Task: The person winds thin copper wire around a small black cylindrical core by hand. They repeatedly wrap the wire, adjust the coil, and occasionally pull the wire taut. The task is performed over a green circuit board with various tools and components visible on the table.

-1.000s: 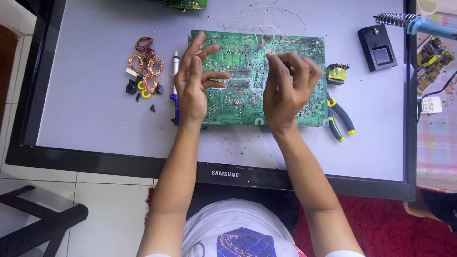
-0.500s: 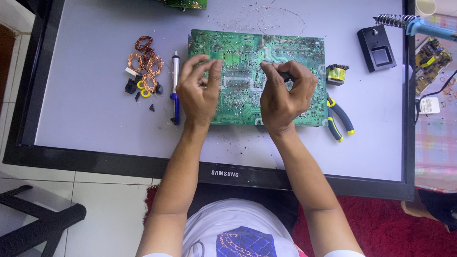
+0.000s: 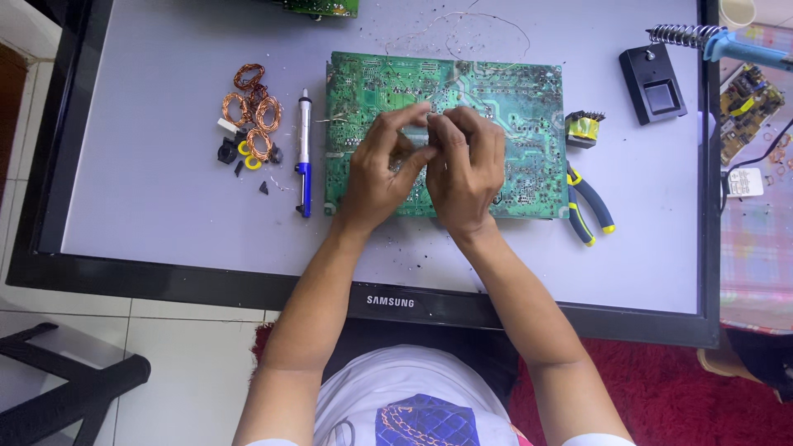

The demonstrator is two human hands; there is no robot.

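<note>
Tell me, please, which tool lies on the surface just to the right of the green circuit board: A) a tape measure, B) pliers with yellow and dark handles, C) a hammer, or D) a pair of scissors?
B: the pliers with yellow and dark handles lie right beside the green circuit board, at its lower right edge.

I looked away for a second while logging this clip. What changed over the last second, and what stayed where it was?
Both hands moved inward: the left hand and right hand, a second ago apart, now meet over the middle of the green circuit board, fingertips pinched together on something too small to identify. The board, blue-handled desoldering pump, copper wire coils, and yellow-and-black pliers stayed put.
</note>
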